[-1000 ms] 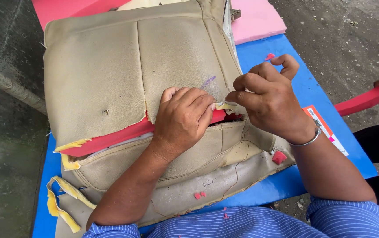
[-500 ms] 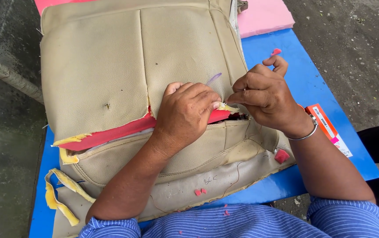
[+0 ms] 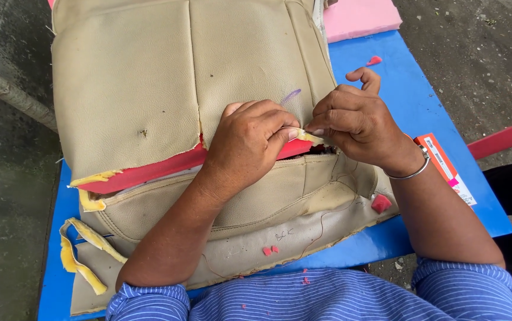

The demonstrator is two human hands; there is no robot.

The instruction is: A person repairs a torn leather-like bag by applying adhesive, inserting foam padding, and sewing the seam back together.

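A beige leatherette seat cover (image 3: 149, 89) lies on a blue table (image 3: 422, 119), with a red foam strip (image 3: 143, 173) showing along a torn seam. My left hand (image 3: 250, 142) presses on the cover at the seam, thumb and fingers pinching a yellow foam edge (image 3: 308, 137). My right hand (image 3: 354, 122), with a metal bangle on the wrist, pinches the same yellow edge from the right. Both hands meet at the seam's right end.
Yellow foam strips (image 3: 80, 255) hang at the cover's lower left. Pink foam (image 3: 360, 18) lies at the table's far end. An orange and white packet (image 3: 446, 166) rests at the right edge. Another person's hand holds a red strip (image 3: 506, 138) at far right. Concrete floor surrounds.
The view has drifted slightly, so the cover sits higher in frame. My two hands have closed in on each other at the seam, both pinching the yellow edge.
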